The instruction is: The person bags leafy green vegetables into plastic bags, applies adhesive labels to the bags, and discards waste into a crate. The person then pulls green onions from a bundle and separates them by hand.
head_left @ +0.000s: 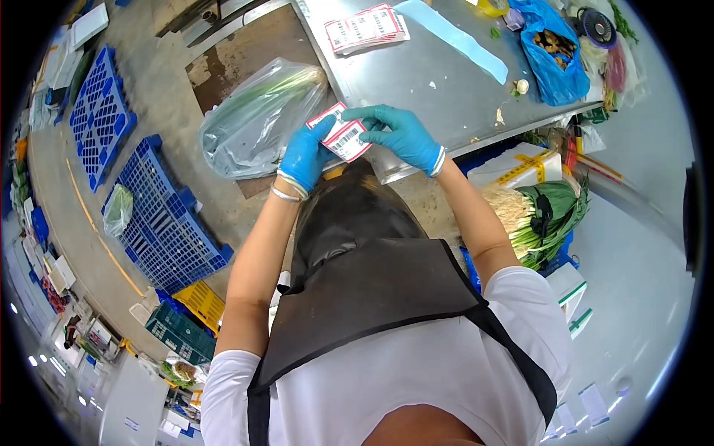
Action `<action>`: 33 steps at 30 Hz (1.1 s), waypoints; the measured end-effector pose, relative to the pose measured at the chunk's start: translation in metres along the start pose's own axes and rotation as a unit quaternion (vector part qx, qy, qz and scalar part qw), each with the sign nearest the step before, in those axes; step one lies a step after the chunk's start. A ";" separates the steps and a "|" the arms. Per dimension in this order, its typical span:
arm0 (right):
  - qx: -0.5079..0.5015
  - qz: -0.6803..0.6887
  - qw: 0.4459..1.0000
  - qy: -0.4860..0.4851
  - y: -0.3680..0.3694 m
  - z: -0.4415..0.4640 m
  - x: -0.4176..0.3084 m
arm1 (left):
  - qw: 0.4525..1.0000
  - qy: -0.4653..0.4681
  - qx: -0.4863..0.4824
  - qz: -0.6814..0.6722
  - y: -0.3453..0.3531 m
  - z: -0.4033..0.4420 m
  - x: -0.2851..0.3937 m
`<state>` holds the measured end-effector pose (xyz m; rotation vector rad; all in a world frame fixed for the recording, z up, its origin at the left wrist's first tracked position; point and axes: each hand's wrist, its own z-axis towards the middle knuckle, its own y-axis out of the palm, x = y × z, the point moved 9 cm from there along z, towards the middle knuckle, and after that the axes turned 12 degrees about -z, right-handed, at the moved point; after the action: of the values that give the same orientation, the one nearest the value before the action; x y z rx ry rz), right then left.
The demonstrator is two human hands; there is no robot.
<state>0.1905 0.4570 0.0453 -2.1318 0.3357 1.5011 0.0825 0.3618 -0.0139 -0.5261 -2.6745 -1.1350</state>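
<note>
Both hands wear blue-green gloves. My left hand point(305, 154) is closed on a few red-bordered barcode labels point(344, 137), its thumb on their left edge. At the labels' right side is my right hand point(398, 134), its index finger reaching over their top edge and its thumb near their right edge; whether it pinches them is unclear. Just left of the labels, a clear plastic bag point(253, 126) holds long green onions. A stack of similar labels point(366, 30) lies on the metal table point(416, 82) above my hands.
A light blue strip point(454, 37) and a blue bag of brown roots point(552, 56) lie on the table. Below its right edge are a white box point(520, 169) and bundled green leaves point(554, 215). Blue pallets point(160, 215) stand on the left floor near a yellow crate point(199, 303).
</note>
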 end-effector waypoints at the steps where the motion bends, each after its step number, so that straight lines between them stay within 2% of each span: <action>1: -0.005 -0.001 1.000 0.007 0.008 0.004 -0.002 | 1.000 0.011 -0.015 0.016 -0.004 -0.005 0.007; 3: -0.020 -0.003 1.000 0.022 0.028 0.013 -0.004 | 0.998 0.036 -0.038 0.045 -0.018 -0.017 0.021; 9: -0.074 -0.049 0.995 -0.038 0.106 0.040 -0.048 | 0.987 0.128 0.061 0.082 -0.092 -0.058 0.065; 11: -0.072 -0.016 0.997 0.023 0.129 0.055 -0.056 | 0.982 0.152 0.086 0.077 -0.115 -0.069 0.076; 12: -0.070 -0.001 0.996 0.056 0.140 0.060 -0.057 | 0.985 0.150 0.077 0.043 -0.123 -0.073 0.078; 16: -0.122 0.001 0.991 0.056 0.184 0.082 -0.058 | 0.986 0.138 0.059 -0.071 -0.154 -0.091 0.089; 19: -0.116 0.004 0.992 -0.042 0.210 0.095 -0.065 | 0.981 0.111 0.052 -0.153 -0.174 -0.101 0.096; 22: -0.136 -0.023 0.990 -0.027 0.234 0.107 -0.061 | 0.971 0.099 0.062 -0.208 -0.200 -0.099 0.097; 23: -0.114 -0.111 0.984 -0.082 0.238 0.111 -0.068 | 0.968 0.097 0.068 -0.219 -0.211 -0.096 0.095; 25: -0.066 -0.284 0.938 -0.189 0.252 0.117 -0.083 | 0.955 0.060 0.061 -0.283 -0.230 -0.089 0.085; 26: -0.085 -0.276 0.935 -0.204 0.263 0.119 -0.081 | 0.947 0.040 0.058 -0.314 -0.241 -0.086 0.080; 29: -0.089 -0.026 0.989 -0.115 0.270 0.141 -0.064 | 0.930 0.008 0.061 -0.362 -0.292 -0.085 0.069; 30: -0.065 0.091 0.993 0.023 0.264 0.161 -0.032 | 0.926 0.028 0.171 -0.336 -0.314 -0.097 0.066; 33: 0.124 -0.072 0.987 0.075 0.220 0.242 0.066 | 0.923 0.091 0.227 -0.296 -0.378 -0.112 0.060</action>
<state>-0.0848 0.4074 -0.1367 -2.0273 0.3910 1.1562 -0.1171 0.0516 -0.1667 0.4717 -2.8536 -0.5713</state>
